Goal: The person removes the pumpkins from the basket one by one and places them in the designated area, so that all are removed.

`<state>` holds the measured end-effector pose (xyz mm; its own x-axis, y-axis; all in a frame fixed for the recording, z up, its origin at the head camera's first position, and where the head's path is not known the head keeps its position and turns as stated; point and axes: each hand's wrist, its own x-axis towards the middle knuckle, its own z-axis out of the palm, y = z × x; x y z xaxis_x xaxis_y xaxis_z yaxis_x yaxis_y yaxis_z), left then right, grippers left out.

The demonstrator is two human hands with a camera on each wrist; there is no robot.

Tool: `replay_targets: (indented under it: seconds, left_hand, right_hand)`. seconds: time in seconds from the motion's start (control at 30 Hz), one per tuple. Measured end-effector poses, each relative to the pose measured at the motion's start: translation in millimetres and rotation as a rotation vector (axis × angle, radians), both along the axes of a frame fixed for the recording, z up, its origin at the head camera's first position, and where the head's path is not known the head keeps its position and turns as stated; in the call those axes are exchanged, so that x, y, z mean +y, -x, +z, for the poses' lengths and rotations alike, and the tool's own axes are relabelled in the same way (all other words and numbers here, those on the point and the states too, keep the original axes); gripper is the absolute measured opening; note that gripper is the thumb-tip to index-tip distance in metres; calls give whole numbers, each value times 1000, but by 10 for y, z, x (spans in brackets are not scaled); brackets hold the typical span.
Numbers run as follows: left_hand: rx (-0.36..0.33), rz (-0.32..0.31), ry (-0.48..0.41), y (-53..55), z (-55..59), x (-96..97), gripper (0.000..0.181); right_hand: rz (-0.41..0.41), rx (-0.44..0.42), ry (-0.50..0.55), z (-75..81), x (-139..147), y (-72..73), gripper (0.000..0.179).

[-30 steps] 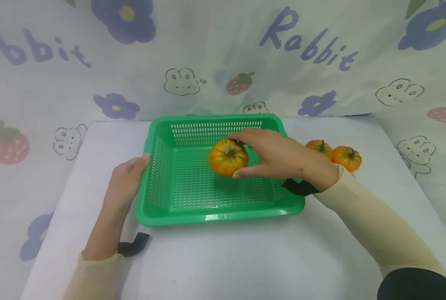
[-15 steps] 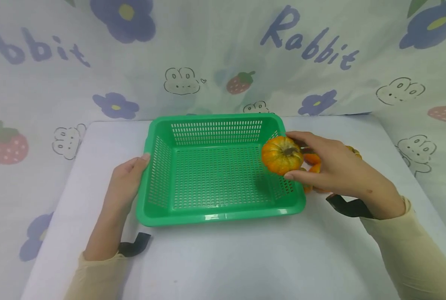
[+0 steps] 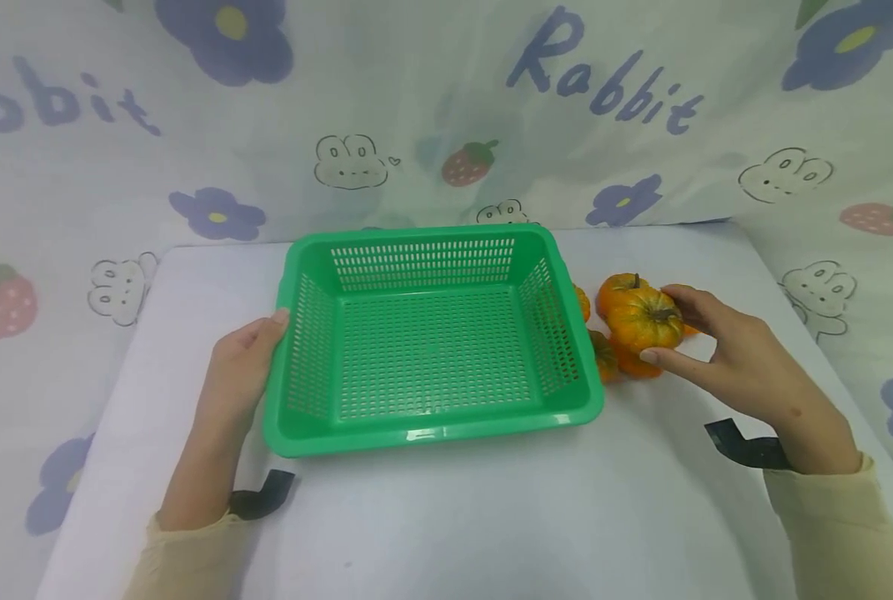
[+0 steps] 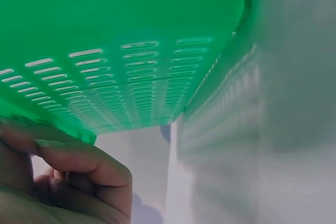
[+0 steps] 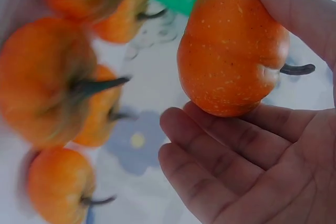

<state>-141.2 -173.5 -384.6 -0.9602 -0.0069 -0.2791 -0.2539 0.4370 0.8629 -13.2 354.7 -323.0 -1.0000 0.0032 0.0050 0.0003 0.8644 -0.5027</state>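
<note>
A green plastic basket [image 3: 433, 434] with slotted walls sits on the white table, its perforated floor fully visible. My left hand [image 3: 239, 367] grips its left rim, thumb on top; the left wrist view shows curled fingers [image 4: 86, 163] at the rim beside the slotted wall. To the right of the basket, my right hand [image 3: 750, 362] holds a small orange pumpkin [image 3: 645, 320] between thumb and fingers. In the right wrist view this pumpkin [image 5: 231, 51] has a short dark stem, and the thumb lies on one side with fingers below. It hangs over several similar pumpkins [image 3: 617, 288].
Other small pumpkins [image 5: 44, 82] lie close together by the basket's right wall, some partly hidden behind it or behind the held one. A white cloth [image 3: 604, 100] printed with rabbits, flowers and strawberries rises behind the table [image 3: 446, 525].
My right hand has carried the pumpkin rightward, from above the basket to above the other pumpkins. My left hand stays on the rim. The head view has shifted slightly.
</note>
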Motion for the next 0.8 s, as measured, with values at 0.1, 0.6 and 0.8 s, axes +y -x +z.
replay_targets:
  seconds: [0.1, 0.6, 0.8]
  left_hand:
    - [2, 0, -4, -4, 0, 2, 79]
    - [17, 11, -13, -7, -11, -14, 76]
    - [15, 9, -22, 1, -34, -9, 77]
  right_hand:
    - [-49, -15, -1, -90, 92, -68, 89]
    - [-245, -37, 6, -378, 496, -361, 94]
    - [-296, -103, -12, -450, 589, -404, 97]
